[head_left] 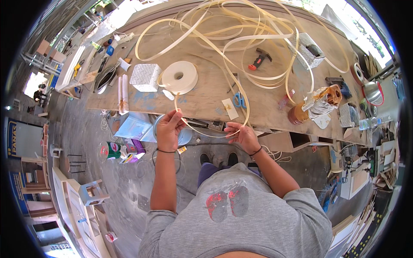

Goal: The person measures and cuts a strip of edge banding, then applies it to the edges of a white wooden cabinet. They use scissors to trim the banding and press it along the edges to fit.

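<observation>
A long, narrow cream strip, like edge banding (247,96), runs between my two hands and sags in a shallow curve just off the table's near edge. My left hand (169,131) pinches it between thumb and fingertips. On the right, my right hand (245,137) has its fingers curled around the same strip. Beyond my left hand lies a wide cream roll (189,81) of banding. Loose loops of banding (241,38) spread across the far part of the table. Blue-handled scissors (239,100) and a small pale card (230,109) rest beyond my right hand.
The wooden table (206,105) carries a red-and-black hammer (259,59), a white patterned block (145,78), and a brown-filled jar (297,114) beside a crumpled wrapped can (322,101). Below its edge are a green can (111,149) and a wooden box (286,141). A small stool (92,192) stands left.
</observation>
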Demonstrator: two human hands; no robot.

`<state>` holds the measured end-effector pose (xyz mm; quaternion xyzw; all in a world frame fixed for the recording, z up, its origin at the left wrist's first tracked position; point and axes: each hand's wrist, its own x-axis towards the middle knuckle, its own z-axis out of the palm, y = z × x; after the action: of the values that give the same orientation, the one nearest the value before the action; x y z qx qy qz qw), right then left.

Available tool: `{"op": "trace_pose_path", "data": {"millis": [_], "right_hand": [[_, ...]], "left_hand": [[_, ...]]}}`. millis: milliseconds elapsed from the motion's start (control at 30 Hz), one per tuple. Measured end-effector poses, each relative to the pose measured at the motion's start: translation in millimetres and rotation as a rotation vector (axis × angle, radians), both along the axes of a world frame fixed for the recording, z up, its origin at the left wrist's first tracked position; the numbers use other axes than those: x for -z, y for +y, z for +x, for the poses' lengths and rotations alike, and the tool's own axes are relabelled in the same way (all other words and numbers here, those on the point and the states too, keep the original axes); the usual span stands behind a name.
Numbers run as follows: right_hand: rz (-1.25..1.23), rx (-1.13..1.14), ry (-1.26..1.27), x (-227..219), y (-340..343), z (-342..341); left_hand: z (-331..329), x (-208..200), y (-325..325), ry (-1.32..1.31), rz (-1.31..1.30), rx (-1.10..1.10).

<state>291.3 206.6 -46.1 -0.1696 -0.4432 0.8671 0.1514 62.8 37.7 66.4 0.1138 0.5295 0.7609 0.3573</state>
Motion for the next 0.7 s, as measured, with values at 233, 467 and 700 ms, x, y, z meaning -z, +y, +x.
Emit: {"op": "trace_pose_path", "data": {"millis": [233, 467, 700], "right_hand": [[0.306, -0.19, 0.03, 7.3, 28.2, -2.5], [0.019, -0.183, 0.106, 8.4, 34.4, -13.7], [0.086, 0.175, -0.248, 40.4, 35.5, -17.1]], "left_hand": [[-8.3, -26.8, -38.5, 0.116, -0.05, -0.15], [-3.7, -41.5, -48.1, 0.18, -0.086, -0.161], [-13.1, -48.4, -66.0, 0.226, -0.094, -0.223]]}}
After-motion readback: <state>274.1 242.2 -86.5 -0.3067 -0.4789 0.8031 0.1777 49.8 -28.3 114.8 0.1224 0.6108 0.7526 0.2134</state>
